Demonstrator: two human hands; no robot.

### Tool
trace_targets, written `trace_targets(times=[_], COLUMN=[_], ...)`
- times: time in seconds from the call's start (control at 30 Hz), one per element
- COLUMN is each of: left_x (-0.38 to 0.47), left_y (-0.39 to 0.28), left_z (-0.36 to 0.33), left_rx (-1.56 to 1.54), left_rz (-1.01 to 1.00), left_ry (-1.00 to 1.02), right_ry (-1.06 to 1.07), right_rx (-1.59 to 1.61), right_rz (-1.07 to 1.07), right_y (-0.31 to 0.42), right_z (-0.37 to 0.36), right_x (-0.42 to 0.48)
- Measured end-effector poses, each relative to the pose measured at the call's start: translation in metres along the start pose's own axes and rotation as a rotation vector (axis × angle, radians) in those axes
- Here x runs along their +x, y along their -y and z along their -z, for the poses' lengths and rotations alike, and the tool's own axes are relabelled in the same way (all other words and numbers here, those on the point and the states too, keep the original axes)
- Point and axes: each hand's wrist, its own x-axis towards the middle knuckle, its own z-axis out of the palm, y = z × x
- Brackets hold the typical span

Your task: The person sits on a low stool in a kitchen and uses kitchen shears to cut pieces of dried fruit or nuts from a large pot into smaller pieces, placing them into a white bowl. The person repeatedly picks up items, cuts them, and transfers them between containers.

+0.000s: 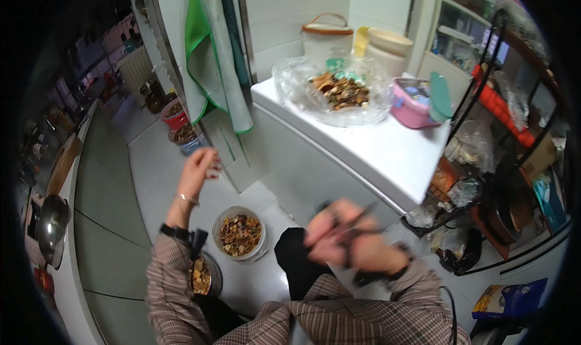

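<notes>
My left hand (202, 163) is raised over the tiled floor, with a bracelet at its wrist. Its fingers are curled, and whether anything is between them is not visible. Motion blurs my right hand (340, 236), which grips a dark metal bladed tool (365, 215), probably scissors, near my right knee. Between my arms, a round white tub (264, 247) on the floor holds chopped brown and yellow pieces (240, 234). A metal pot (217, 274) with similar, paler pieces stands partly behind my left sleeve. Ahead, a clear plastic bag (295, 88) lies spread with brown dried pieces (342, 91) on it.
The bag rests on a white chest top (381, 150), beside a pink box (411, 109) with a green lid. Cloths (204, 59) hang at the left. Farther off stand a red tub (174, 116) and blue container (193, 143). A cluttered black rack (481, 73) borders the right.
</notes>
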Motion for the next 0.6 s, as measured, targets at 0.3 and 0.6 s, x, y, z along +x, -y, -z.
trace_targets(times=[0.3,0.6], left_x=[0.132,0.162], left_y=[-0.181,-0.167], left_z=[-0.151,-0.185], left_rx=[0.319,0.528], left_rz=[-0.2,-0.425], left_ry=[-0.138,-0.312], right_ry=[-0.392,-0.549], right_rx=[-1.566,-1.5], right_rz=[0.082,0.266], right_y=[0.093,0.039], right_z=[0.202,0.258], right_x=[0.192,0.247])
